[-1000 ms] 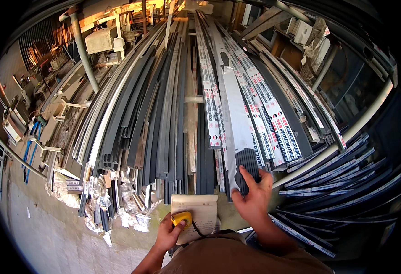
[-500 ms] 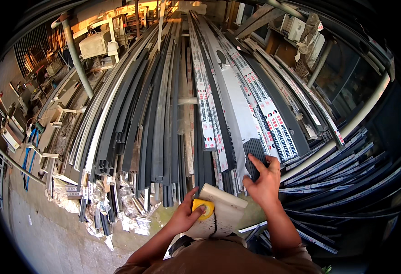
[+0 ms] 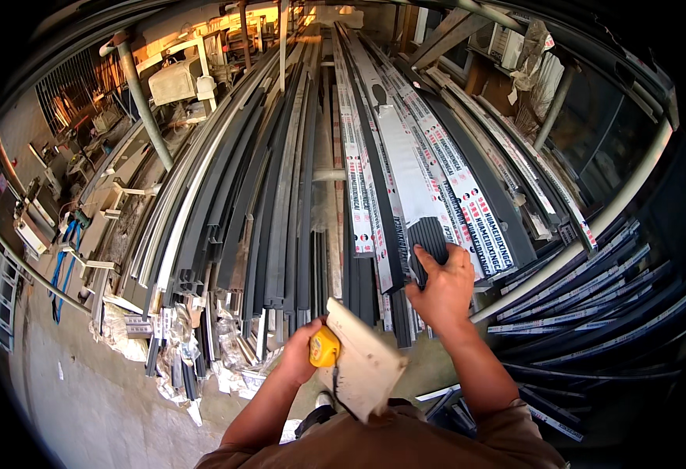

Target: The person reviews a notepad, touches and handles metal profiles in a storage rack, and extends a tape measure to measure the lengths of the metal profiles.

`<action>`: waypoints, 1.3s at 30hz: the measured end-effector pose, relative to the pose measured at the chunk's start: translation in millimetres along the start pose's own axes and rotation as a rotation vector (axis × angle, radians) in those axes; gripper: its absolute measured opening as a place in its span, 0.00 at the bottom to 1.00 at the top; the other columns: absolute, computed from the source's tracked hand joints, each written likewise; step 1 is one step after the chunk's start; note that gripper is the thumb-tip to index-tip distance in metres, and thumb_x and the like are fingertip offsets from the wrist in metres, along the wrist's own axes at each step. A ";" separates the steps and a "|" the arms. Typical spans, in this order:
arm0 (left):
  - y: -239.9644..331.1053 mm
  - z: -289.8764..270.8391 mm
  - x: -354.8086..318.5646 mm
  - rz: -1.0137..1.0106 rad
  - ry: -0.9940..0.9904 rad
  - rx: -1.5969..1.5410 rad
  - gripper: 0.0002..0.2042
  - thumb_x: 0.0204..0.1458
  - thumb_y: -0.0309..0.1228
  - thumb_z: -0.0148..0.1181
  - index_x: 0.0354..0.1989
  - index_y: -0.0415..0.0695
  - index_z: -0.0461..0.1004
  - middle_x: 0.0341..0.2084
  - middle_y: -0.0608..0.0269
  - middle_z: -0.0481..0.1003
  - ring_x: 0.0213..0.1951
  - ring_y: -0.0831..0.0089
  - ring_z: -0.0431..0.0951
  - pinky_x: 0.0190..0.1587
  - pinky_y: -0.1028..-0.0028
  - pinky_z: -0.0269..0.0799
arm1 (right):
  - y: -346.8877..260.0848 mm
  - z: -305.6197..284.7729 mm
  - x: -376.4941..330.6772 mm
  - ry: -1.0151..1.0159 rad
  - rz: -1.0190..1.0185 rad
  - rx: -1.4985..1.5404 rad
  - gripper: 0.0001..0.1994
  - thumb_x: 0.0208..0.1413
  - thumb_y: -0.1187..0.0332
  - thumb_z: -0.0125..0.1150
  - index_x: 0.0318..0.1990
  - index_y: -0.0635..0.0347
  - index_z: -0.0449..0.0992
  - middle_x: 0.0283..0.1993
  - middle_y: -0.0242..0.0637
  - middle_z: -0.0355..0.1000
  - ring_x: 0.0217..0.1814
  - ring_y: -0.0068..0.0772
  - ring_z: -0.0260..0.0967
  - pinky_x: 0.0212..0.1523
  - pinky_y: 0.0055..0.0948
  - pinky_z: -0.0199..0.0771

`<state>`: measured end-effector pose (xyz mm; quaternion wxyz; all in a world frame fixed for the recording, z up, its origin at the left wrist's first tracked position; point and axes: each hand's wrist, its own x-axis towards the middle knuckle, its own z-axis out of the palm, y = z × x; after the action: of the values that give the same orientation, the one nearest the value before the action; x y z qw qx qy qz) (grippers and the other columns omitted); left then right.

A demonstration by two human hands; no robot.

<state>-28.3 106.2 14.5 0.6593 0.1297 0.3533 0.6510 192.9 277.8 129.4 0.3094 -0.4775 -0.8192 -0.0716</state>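
My right hand (image 3: 441,286) grips the near end of a long dark grey ribbed profile (image 3: 427,238) that lies on a stack of wrapped metal profiles. My left hand (image 3: 305,353) holds a yellow tape measure (image 3: 323,347) together with a pale flat board (image 3: 362,361), tilted in front of my chest. The profile's far length runs away from me under white printed wrapping (image 3: 405,168).
Long grey and black profiles (image 3: 273,180) lie side by side, ends toward me. More dark profiles (image 3: 593,305) are stacked at the right. A grey post (image 3: 144,105) and cluttered shelves stand at the left. Torn plastic wrapping (image 3: 163,344) lies on the concrete floor.
Both hands have risen and moved forward. My left hand has lifted the tape measure and board higher; my right hand has slid further up the dark profile's end.
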 end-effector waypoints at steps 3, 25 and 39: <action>21.0 8.5 27.6 0.034 -0.202 -0.151 0.23 0.67 0.52 0.55 0.44 0.40 0.75 0.29 0.54 0.75 0.22 0.62 0.75 0.23 0.66 0.71 | -9.8 -0.6 2.1 0.003 -0.040 0.016 0.32 0.34 0.65 0.78 0.56 0.49 0.87 0.60 0.58 0.69 0.62 0.57 0.67 0.61 0.49 0.69; 70.7 101.4 168.9 0.043 -0.039 0.249 0.23 0.62 0.49 0.66 0.51 0.40 0.79 0.40 0.59 0.84 0.37 0.67 0.85 0.44 0.67 0.82 | -15.3 28.4 -17.1 0.064 -0.386 0.205 0.24 0.54 0.64 0.61 0.59 0.60 0.80 0.57 0.45 0.76 0.63 0.54 0.68 0.68 0.47 0.67; 60.9 96.8 171.2 -0.015 0.054 0.208 0.25 0.63 0.50 0.65 0.51 0.37 0.79 0.40 0.56 0.84 0.38 0.66 0.86 0.44 0.65 0.83 | 16.8 -2.0 -9.4 0.179 0.077 0.464 0.21 0.55 0.67 0.72 0.55 0.66 0.77 0.51 0.50 0.78 0.56 0.58 0.72 0.61 0.48 0.69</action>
<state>-30.1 304.1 71.5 0.6375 0.1772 0.4374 0.6090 211.0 279.0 122.6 0.4845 -0.4163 -0.7643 0.0882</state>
